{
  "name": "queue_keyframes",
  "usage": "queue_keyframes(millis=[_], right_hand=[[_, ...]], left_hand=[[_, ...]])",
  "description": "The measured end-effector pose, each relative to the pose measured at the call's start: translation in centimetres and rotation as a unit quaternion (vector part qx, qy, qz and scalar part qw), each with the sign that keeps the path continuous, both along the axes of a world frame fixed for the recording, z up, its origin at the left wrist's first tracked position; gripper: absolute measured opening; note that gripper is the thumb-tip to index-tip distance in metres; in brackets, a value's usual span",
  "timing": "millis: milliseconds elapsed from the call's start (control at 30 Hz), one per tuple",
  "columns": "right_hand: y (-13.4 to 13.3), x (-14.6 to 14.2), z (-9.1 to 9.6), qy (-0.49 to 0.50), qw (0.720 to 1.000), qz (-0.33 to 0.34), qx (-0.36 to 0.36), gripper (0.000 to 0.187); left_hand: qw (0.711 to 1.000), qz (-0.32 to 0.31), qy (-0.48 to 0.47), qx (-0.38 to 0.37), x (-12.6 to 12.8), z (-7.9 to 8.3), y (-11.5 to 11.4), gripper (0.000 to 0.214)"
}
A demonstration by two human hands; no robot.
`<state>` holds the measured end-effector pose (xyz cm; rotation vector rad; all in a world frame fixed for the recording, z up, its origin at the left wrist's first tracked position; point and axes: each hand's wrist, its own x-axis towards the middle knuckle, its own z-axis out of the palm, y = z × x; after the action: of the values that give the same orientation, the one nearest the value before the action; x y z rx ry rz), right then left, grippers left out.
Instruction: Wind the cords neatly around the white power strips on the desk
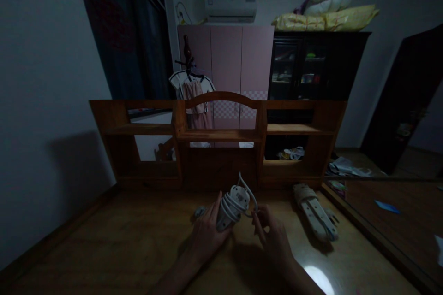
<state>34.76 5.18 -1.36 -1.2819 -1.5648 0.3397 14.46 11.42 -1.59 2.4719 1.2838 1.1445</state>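
A white power strip point(223, 223) with its cord wound around it is gripped in my left hand point(208, 233), held tilted over the wooden desk. My right hand point(272, 235) pinches the loose part of the white cord point(249, 190), which loops up from the strip and down to my fingertips. Just left of my left hand, a small pale piece point(200, 212), perhaps the plug, shows above the desk; its exact kind is unclear. To the right lies a second white power strip point(316, 216), its cord wrapped around its far end, apart from both hands.
A wooden shelf unit point(218, 135) stands along the back of the desk point(138, 239). A white wall point(51, 124) borders the left side. Beyond are a pink wardrobe point(226, 55), a dark cabinet point(318, 64) and clothes on a stand point(194, 90). A raised edge point(367, 239) runs along the right.
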Motion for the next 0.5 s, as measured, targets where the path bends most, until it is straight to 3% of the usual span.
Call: queue_keyframes(millis=[333, 500], right_hand=[[0.22, 0.48, -0.19, 0.004, 0.999, -0.008, -0.049, 0.025], [0.39, 0.97, -0.01, 0.146, 0.986, 0.039, -0.074, 0.029]], left_hand=[[1.0, -0.016, -0.002, 0.005, -0.35, -0.68, 0.51, 0.088], [0.999, -0.036, -0.006, 0.003, -0.35, 0.07, -0.04, 0.087]])
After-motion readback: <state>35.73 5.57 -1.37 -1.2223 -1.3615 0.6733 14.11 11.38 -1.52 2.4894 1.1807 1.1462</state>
